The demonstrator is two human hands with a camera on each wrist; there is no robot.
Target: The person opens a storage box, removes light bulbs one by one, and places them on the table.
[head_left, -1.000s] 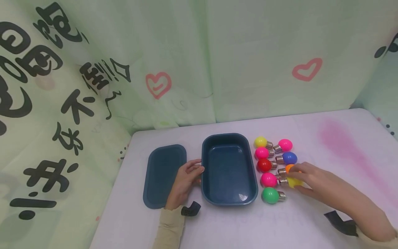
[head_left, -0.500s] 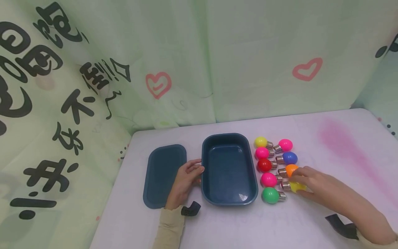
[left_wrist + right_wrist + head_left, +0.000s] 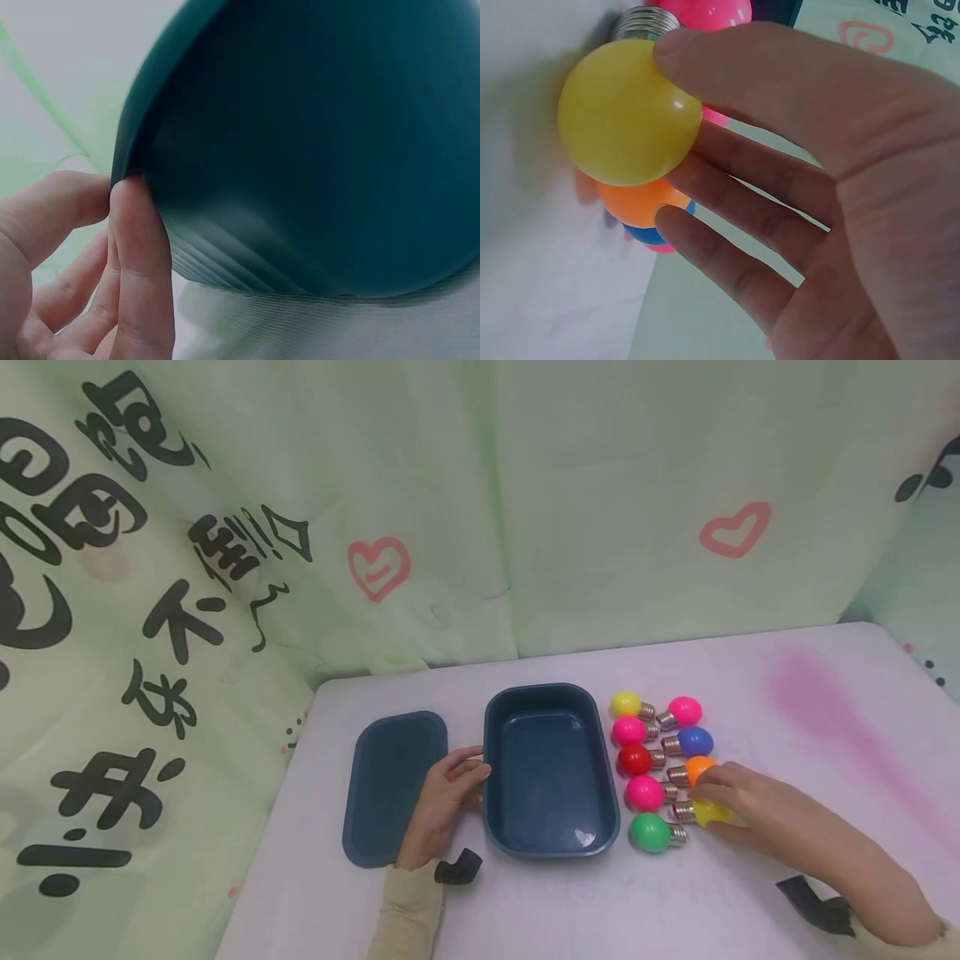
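A dark blue rectangular plastic box [image 3: 551, 847] stands in the middle of the table. My left hand [image 3: 447, 793] pinches its left rim; in the left wrist view the thumb and fingers meet at the box's edge [image 3: 135, 127]. To the right lie light bulbs in two rough columns. My right hand [image 3: 765, 806] holds a yellow bulb [image 3: 626, 112] at the near end of the right column, thumb on one side and fingers on the other. The yellow bulb's metal screw base [image 3: 683, 812] points left. Just beyond it is an orange bulb [image 3: 701, 767], with its base also to the left.
Left of the box a flat dark blue lid [image 3: 390, 777] lies on the white table [image 3: 570, 910]. Bulbs near the box include a green one [image 3: 649, 832], a red one [image 3: 634, 759], a blue one [image 3: 697, 741] and several pink ones. A printed curtain [image 3: 600, 510] hangs behind.
My right hand has shifted slightly toward the near right with the yellow bulb, so more of the orange bulb shows. The left hand and the box keep their places.
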